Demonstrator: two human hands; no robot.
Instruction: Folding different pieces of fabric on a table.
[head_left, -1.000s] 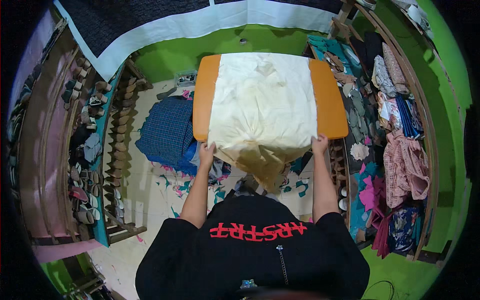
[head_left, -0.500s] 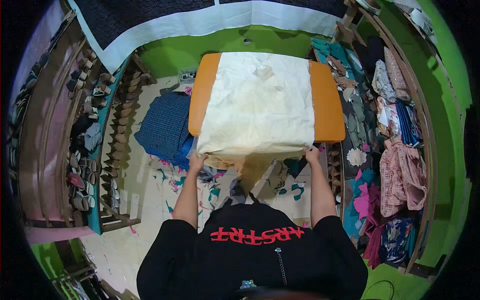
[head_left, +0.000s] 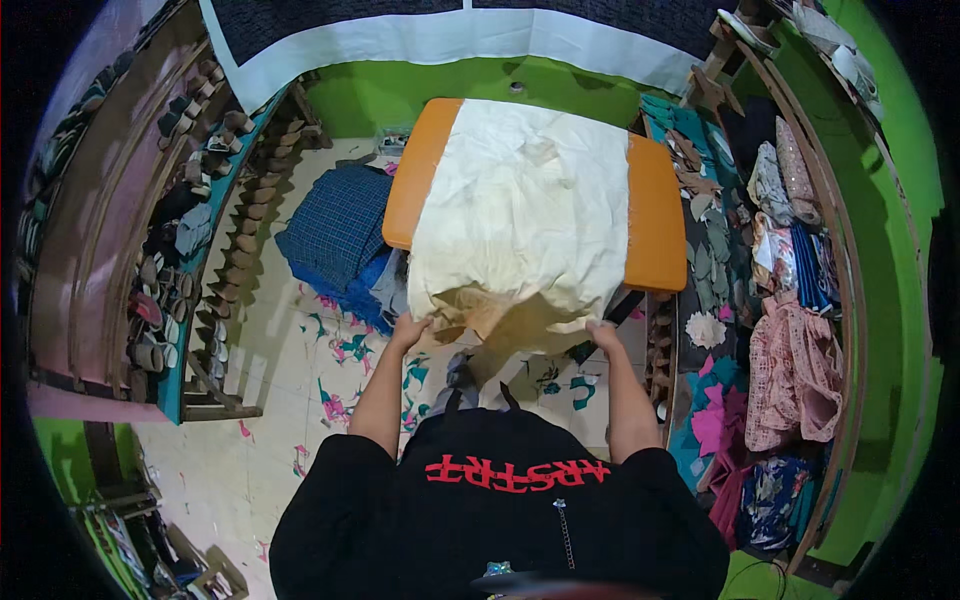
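Note:
A cream-white cloth [head_left: 530,190] covers the middle of an orange table [head_left: 656,215], stained and creased, its near end lifted off the near edge. My left hand [head_left: 410,330] is closed on the cloth's near left corner. Its near right corner is pinched in my right hand [head_left: 603,335]. Between the two hands the cloth's edge sags, and a tan, stained part of it [head_left: 480,310] shows below. Bare orange tabletop shows on both sides of the cloth.
A pile of blue checked fabric [head_left: 340,225] lies left of the table. Shoe racks [head_left: 190,250] stand farther left. On the right, a shelf holds folded garments [head_left: 795,370] and fabric pieces. Pink and green scraps [head_left: 355,348] litter the tiled floor.
Both hands have drawn the cloth's near edge slightly toward me and closer together. The cloth is more rumpled, and its near edge now sags open. The view has shifted slightly.

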